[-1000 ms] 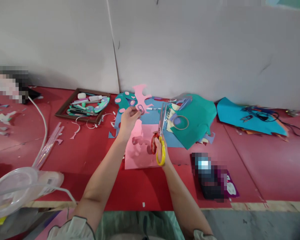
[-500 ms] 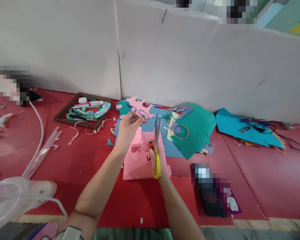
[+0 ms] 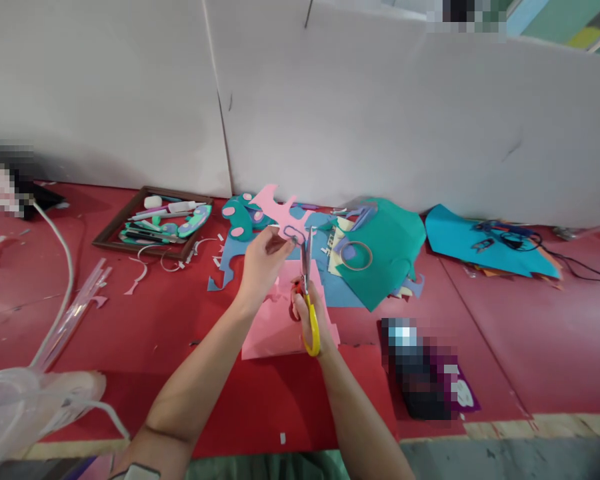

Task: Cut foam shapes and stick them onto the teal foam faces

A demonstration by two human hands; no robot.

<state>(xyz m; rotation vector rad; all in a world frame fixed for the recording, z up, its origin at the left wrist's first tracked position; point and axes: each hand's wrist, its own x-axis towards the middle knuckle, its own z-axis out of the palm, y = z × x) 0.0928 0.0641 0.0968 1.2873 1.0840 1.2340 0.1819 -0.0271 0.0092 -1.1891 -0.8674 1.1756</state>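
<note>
Between the thumb and fingers of my left hand [image 3: 264, 263] is a pink foam sheet cutout [image 3: 276, 207] with a ragged, curvy edge and a dark outline drawn near its right end. My right hand [image 3: 314, 319] grips the scissors [image 3: 310, 317], which have one yellow and one red handle loop. Their blades point up and away, slightly parted, at the right end of the pink cutout; whether they touch it I cannot tell. Below both hands lies a larger pink sheet [image 3: 275, 333] on the red table. A green cutout with pink spots [image 3: 237, 215] lies behind my left hand.
At the left, a brown frame tray [image 3: 103, 238] holds pens and tools. Green sheets [image 3: 387, 267] with a tape ring [image 3: 371, 256] lie right of centre. A blue sheet [image 3: 450, 243] carries a dark cable. A white partition [image 3: 355, 113] closes the back. A clear plastic container [image 3: 10, 407] stands front left.
My left hand has turned the pink cutout slightly, and its outlined end is now closer to the scissors. The blades have narrowed a little. The whole view has shifted slightly.
</note>
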